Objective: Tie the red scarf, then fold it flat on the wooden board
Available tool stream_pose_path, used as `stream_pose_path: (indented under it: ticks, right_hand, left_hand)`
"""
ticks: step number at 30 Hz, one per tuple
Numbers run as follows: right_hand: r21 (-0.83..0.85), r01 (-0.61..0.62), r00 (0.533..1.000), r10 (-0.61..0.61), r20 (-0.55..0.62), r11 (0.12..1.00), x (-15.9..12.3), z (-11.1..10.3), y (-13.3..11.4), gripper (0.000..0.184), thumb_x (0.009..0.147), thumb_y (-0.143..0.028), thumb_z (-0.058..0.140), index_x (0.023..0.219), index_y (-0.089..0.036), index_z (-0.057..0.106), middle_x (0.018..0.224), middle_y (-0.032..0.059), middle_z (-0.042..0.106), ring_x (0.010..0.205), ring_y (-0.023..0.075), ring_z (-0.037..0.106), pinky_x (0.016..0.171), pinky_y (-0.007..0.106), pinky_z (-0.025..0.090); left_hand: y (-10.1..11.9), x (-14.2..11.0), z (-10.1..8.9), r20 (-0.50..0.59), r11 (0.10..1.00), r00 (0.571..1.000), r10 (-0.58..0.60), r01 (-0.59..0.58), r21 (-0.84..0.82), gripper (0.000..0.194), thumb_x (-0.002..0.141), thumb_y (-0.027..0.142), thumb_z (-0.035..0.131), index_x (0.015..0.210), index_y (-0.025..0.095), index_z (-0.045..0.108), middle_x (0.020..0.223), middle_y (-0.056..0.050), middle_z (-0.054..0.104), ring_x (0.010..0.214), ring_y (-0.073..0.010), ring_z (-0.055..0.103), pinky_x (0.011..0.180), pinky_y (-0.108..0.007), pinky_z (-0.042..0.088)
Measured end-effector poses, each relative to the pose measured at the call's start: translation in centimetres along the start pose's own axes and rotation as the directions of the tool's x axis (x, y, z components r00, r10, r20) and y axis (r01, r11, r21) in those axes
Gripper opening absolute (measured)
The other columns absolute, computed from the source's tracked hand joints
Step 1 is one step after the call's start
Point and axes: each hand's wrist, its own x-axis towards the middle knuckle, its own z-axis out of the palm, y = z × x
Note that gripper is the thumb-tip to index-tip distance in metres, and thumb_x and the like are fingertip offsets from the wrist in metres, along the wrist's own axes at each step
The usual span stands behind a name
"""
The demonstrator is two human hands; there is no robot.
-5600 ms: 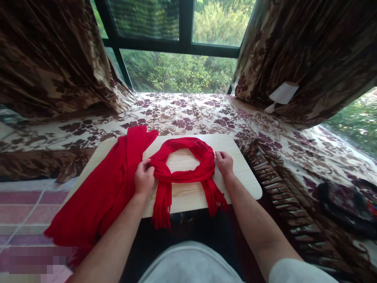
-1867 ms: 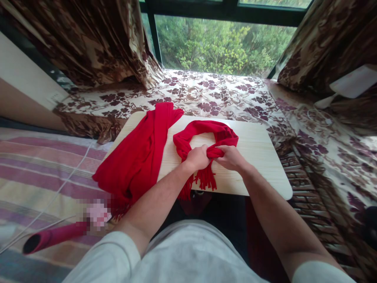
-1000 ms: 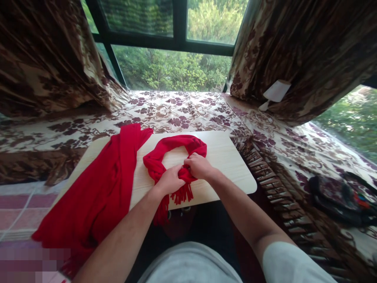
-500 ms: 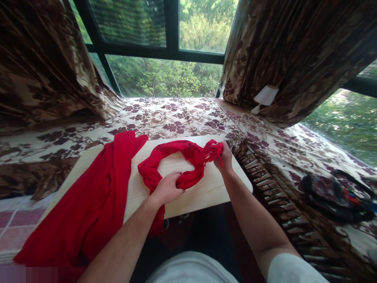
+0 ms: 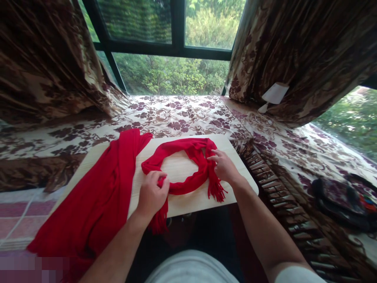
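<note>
A red fringed scarf (image 5: 188, 188) lies in a loop on a pale wooden table (image 5: 179, 167). One fringed end rests at the loop's right side; the other hangs over the table's front edge. My left hand (image 5: 153, 190) is closed on the scarf at the lower left of the loop. On the right side, my right hand (image 5: 226, 166) has its fingers apart, with the fingertips touching the scarf near the fringed end. Left of the loop, a wide red cloth (image 5: 97, 192) drapes across the table and off its front edge.
Floral fabric (image 5: 182, 114) covers the ledge behind the table, below a window (image 5: 171, 74). A small white lamp (image 5: 275, 93) stands at the back right beside a patterned curtain (image 5: 265, 51). A dark bag (image 5: 338, 200) lies on the right.
My right hand has let go of the raised fringed end, which now lies down toward the table's front. My left hand has shifted left along the loop, and the loop is wider.
</note>
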Motion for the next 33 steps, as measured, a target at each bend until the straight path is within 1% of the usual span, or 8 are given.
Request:
stream_pose_path:
  ticks: [2, 7, 13, 20, 24, 27, 29, 33]
  right_hand:
    - [0.065, 0.022, 1.0, -0.021, -0.009, 0.998, 0.4, 0.6, -1.9, 0.046, 0.072, 0.002, 0.05, 0.102, -0.019, 0.078, 0.133, 0.0106, 0.064, 0.126, 0.0254, 0.057, 0.111, 0.04, 0.042]
    - [0.229, 0.104, 0.98, -0.139, 0.142, 0.968, 1.7, 3.2, -7.8, 0.03, 0.085, -0.009, 0.055, 0.103, -0.019, 0.076, 0.109, 0.0076, 0.074, 0.102, 0.0201, 0.068, 0.094, 0.03, 0.051]
    - [0.263, -0.016, 0.933, -0.08, 0.35, 0.965, 2.3, 7.1, -12.7, 0.027, 0.084, -0.022, 0.067, 0.109, -0.018, 0.073, 0.096, 0.0075, 0.076, 0.087, 0.0209, 0.069, 0.078, 0.029, 0.049]
    - [0.442, -0.168, 0.936, 0.001, 0.353, 0.881, 2.2, 8.8, -13.2, 0.056, 0.068, -0.044, 0.083, 0.116, -0.018, 0.067, 0.097, 0.0065, 0.073, 0.087, 0.0221, 0.066, 0.076, 0.03, 0.047]
    - [0.613, -0.273, 0.894, -0.041, 0.447, 0.742, 2.6, 7.6, -12.8, 0.043, 0.076, -0.05, 0.075, 0.104, -0.018, 0.071, 0.088, 0.0016, 0.071, 0.079, 0.0189, 0.064, 0.069, 0.027, 0.047]
    - [0.715, -0.325, 0.876, -0.088, 0.474, 0.618, 2.9, 6.9, -12.8, 0.038, 0.078, -0.046, 0.074, 0.104, -0.018, 0.072, 0.085, -0.0008, 0.071, 0.078, 0.0179, 0.064, 0.067, 0.026, 0.048]
    - [0.769, -0.319, 0.893, -0.097, 0.44, 0.554, 2.9, 6.7, -12.8, 0.042, 0.073, -0.04, 0.078, 0.11, -0.02, 0.071, 0.09, -0.0022, 0.072, 0.081, 0.0174, 0.064, 0.071, 0.026, 0.049]
    - [0.814, -0.348, 0.883, -0.129, 0.451, 0.464, 2.8, 6.6, -13.0, 0.044, 0.069, -0.035, 0.081, 0.109, -0.02, 0.071, 0.09, -0.003, 0.072, 0.082, 0.0171, 0.065, 0.076, 0.027, 0.051]
  left_hand:
    - [-1.1, -0.3, -0.9, -0.068, 0.984, 0.986, -0.152, 0.157, 0.084, 0.016, 0.088, 0.033, 0.054, 0.092, 0.02, 0.061, 0.088, -0.008, 0.069, 0.084, -0.0241, 0.067, 0.081, -0.037, 0.053]
    - [-3.3, -0.3, -1.4, 0.039, 0.883, 0.908, -0.418, 0.396, 0.252, 0.04, 0.088, 0.046, 0.055, 0.115, 0.017, 0.055, 0.089, -0.011, 0.072, 0.084, -0.0313, 0.071, 0.075, -0.04, 0.053]
    - [-4.1, 0.3, 0.0, 0.041, 0.878, 0.885, -0.464, 0.453, 0.157, 0.049, 0.079, 0.053, 0.065, 0.111, 0.016, 0.055, 0.094, -0.015, 0.073, 0.089, -0.032, 0.072, 0.076, -0.038, 0.052]
    - [-4.7, -0.2, 1.6, 0.002, 0.788, 0.83, -0.558, 0.53, -0.314, 0.021, 0.068, 0.025, 0.063, 0.086, 0.021, 0.054, 0.071, 0.0, 0.064, 0.062, -0.0174, 0.062, 0.059, -0.027, 0.046]
    - [-2.8, 0.2, 2.0, 0.044, 0.535, 0.778, -0.627, 0.47, -0.702, 0.022, 0.063, 0.019, 0.061, 0.08, 0.021, 0.048, 0.065, 0.005, 0.06, 0.058, -0.0137, 0.06, 0.06, -0.026, 0.049]
    - [-1.3, 0.7, 1.9, 0.177, 0.345, 0.76, -0.625, 0.473, -0.811, 0.03, 0.065, 0.024, 0.069, 0.09, 0.019, 0.052, 0.076, 0.001, 0.066, 0.064, -0.0158, 0.065, 0.064, -0.029, 0.053]
    - [-0.8, 1.1, 1.9, 0.2, 0.334, 0.78, -0.593, 0.464, -0.82, 0.04, 0.068, 0.03, 0.074, 0.101, 0.017, 0.055, 0.088, -0.004, 0.07, 0.072, -0.0179, 0.069, 0.069, -0.032, 0.055]
    - [-0.8, 1.5, 2.1, 0.122, 0.433, 0.821, -0.558, 0.414, -0.801, 0.048, 0.068, 0.028, 0.079, 0.109, 0.015, 0.056, 0.093, -0.008, 0.072, 0.079, -0.0194, 0.07, 0.075, -0.033, 0.056]
